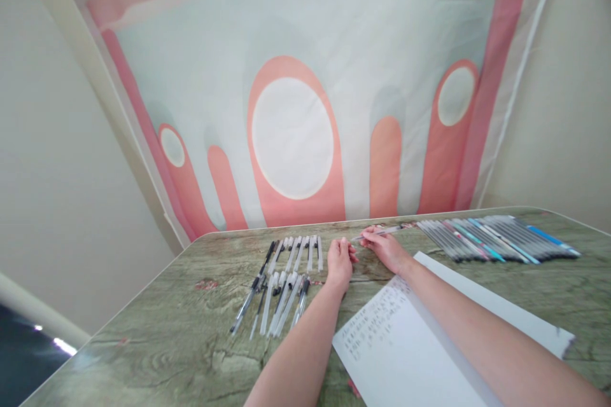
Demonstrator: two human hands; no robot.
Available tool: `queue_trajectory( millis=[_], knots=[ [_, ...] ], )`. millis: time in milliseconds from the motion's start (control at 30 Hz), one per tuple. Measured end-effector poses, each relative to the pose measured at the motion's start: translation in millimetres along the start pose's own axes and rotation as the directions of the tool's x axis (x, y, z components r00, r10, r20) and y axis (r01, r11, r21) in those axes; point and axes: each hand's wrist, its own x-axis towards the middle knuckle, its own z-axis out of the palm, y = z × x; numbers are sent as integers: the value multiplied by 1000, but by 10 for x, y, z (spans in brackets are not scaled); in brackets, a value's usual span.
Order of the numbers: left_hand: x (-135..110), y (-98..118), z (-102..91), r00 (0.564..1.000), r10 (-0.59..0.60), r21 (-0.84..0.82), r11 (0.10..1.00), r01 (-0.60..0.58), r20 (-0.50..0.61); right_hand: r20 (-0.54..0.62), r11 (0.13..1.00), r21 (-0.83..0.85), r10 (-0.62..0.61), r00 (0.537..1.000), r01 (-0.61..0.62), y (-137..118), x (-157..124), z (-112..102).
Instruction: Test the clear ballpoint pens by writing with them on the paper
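**Position.** The pen (382,231) lies centre frame, just above the middle of the lower half, near the far edge of the table (167,331). It is almost level, with one end pointing left.

**Hands.** The right hand (387,249) is closed on the pen, fingers pinched around the barrel. The left hand (340,262) rests on the table just left of the pen's free end, fingers curled. Whether it holds or touches anything cannot be told at this size.

**Surroundings.** A spread of pens (286,280) lies left of the left hand in two loose ranks. A tight row of pens (496,238) lies at right of frame. A written sheet (405,356) sits under the right forearm, lower centre. A banner (291,140) hangs behind the table.

**Handling (judgement).**
- Weight: light, so one hand is enough.
- Stiffness: the barrel looks like rigid plastic, probably clear, and should not flex under a normal pinch.
- Surface: smooth and round, so it is likely to roll on the table and to slip in a loose grip.
- Grip point: mid-barrel, between thumb and two fingers. This keeps both ends free.
- Fragility: low, though the tip and any cap are the weaker parts. Avoid side load there.
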Motion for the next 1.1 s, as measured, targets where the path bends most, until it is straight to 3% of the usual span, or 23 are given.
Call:
queue_trajectory(
  millis=[1100],
  knots=[
    [17,-37,-14,1000,-5,-1,1000,5,5,15,999,-48,-8,1000,9,33,-2,-9]
  ],
)
